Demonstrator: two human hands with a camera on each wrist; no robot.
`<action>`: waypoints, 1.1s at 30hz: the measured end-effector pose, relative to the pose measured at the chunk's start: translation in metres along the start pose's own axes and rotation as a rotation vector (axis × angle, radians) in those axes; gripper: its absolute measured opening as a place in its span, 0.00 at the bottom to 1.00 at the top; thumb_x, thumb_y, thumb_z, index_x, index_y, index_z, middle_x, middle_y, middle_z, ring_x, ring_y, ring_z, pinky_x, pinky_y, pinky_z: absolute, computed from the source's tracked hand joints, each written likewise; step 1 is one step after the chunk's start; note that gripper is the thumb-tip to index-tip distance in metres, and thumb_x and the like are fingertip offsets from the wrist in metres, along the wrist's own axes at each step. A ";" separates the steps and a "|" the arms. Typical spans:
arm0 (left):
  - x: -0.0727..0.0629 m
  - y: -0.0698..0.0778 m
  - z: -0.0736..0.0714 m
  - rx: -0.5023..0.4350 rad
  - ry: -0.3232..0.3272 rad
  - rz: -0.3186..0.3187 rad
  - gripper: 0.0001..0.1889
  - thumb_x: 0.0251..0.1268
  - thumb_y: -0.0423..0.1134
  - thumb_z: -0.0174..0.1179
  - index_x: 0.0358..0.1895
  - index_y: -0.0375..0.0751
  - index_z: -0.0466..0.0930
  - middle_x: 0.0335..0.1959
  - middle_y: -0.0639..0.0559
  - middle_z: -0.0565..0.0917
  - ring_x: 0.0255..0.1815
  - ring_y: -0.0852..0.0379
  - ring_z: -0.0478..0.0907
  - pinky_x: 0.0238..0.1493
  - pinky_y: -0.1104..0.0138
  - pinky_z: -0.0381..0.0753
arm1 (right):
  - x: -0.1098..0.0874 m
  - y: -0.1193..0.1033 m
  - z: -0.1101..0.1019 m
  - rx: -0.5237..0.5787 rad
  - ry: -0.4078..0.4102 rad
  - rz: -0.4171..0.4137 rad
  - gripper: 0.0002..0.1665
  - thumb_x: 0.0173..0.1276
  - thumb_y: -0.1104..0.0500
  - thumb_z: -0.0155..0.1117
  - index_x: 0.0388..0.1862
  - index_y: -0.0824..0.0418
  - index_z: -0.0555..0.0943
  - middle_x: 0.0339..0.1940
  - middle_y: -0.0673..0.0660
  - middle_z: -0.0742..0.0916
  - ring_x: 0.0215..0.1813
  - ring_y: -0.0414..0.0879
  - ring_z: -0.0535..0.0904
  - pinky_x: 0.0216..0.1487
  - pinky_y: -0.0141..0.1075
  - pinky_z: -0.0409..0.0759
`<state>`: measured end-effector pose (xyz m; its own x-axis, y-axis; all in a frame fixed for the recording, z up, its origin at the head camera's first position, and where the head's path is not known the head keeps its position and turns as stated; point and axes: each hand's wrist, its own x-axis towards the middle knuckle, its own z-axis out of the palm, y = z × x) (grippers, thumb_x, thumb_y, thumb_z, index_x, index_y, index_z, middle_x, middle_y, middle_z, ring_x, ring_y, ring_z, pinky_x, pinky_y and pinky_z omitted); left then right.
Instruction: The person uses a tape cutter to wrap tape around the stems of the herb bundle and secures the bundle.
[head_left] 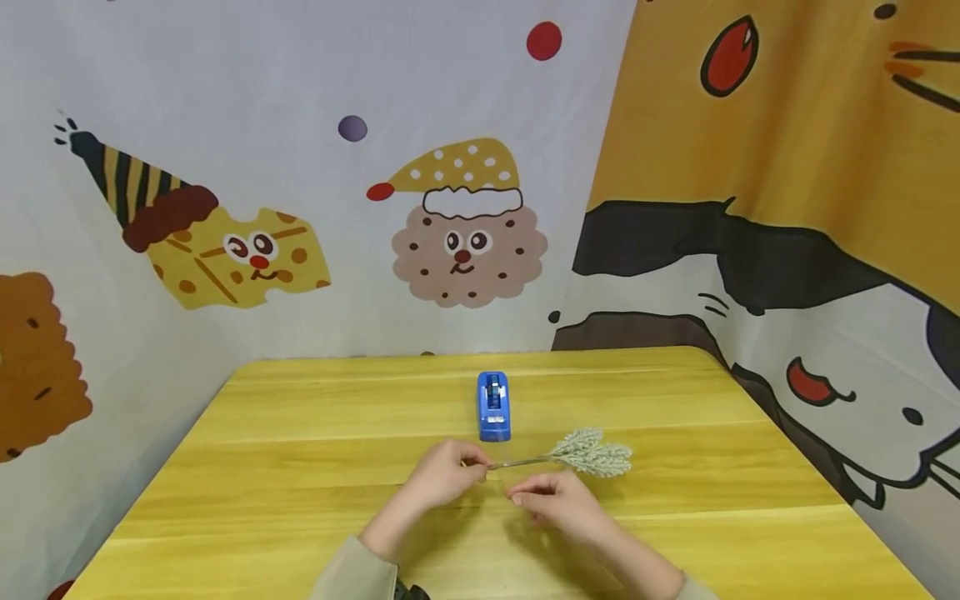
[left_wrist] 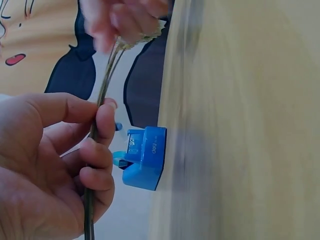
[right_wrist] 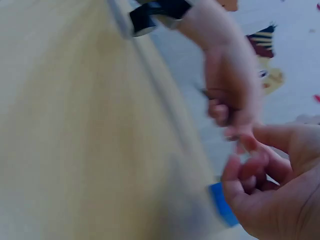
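The left hand [head_left: 442, 475] has its grip pinched on the thin stem of a frosted sprig [head_left: 592, 452], fingers and thumb curled round the bare end; the left wrist view shows the stem running through those curled fingers [left_wrist: 97, 150]. From that pinch the sprig's long axis runs out to the person's right and a little away from them, level with the tabletop [head_left: 262, 467], ending in its pale, bushy head. The head sits just to the right of the blue tape dispenser [head_left: 493, 406] and nearer the person than it; whether it rests on the wood or hangs just over it I cannot tell.

The right hand [head_left: 558, 504] is under the stem's middle, nearer the person than the dispenser, fingers loosely curled with the tips drawn toward the thumb. Its view is blurred, and I cannot make out anything between the fingertips [right_wrist: 240, 165], nor whether they touch the stem. So the left hand carries the sprig, and the right is the nearer one to the stretch of bare stem between the pinch and the head.

The dispenser stands lengthwise, pointing away from the person, just beyond both hands and touching neither. No containers are in sight.
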<state>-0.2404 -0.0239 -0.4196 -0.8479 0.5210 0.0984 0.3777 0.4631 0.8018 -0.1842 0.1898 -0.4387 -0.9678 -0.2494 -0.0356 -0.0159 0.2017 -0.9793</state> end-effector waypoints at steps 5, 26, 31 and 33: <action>0.001 -0.001 0.000 0.005 -0.021 -0.006 0.09 0.61 0.32 0.59 0.40 0.37 0.87 0.28 0.57 0.82 0.17 0.64 0.66 0.17 0.73 0.64 | 0.004 -0.039 -0.026 -0.210 -0.074 -0.108 0.14 0.68 0.58 0.64 0.44 0.68 0.85 0.40 0.58 0.86 0.38 0.54 0.81 0.39 0.42 0.82; 0.002 -0.008 -0.002 0.010 -0.038 0.018 0.08 0.59 0.30 0.65 0.40 0.43 0.89 0.39 0.51 0.88 0.30 0.62 0.78 0.28 0.68 0.76 | 0.074 -0.043 -0.050 -0.666 -0.491 -0.096 0.06 0.63 0.63 0.67 0.32 0.64 0.89 0.23 0.51 0.87 0.23 0.42 0.79 0.28 0.32 0.78; 0.002 -0.012 -0.003 -0.003 -0.075 0.015 0.08 0.57 0.30 0.65 0.39 0.42 0.89 0.40 0.49 0.87 0.32 0.60 0.78 0.31 0.67 0.77 | 0.071 -0.037 -0.040 -0.671 -0.433 -0.059 0.05 0.62 0.65 0.68 0.28 0.63 0.88 0.19 0.50 0.86 0.23 0.47 0.83 0.28 0.38 0.82; 0.006 -0.013 -0.005 -0.004 -0.092 0.007 0.08 0.57 0.31 0.65 0.39 0.41 0.89 0.39 0.50 0.87 0.30 0.61 0.78 0.29 0.67 0.76 | 0.070 -0.036 -0.039 -0.684 -0.410 -0.063 0.05 0.61 0.66 0.68 0.27 0.62 0.88 0.18 0.48 0.85 0.22 0.46 0.82 0.27 0.38 0.81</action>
<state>-0.2520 -0.0304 -0.4268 -0.8072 0.5882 0.0494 0.3818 0.4566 0.8036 -0.2613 0.2015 -0.3982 -0.7922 -0.5816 -0.1848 -0.3473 0.6786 -0.6472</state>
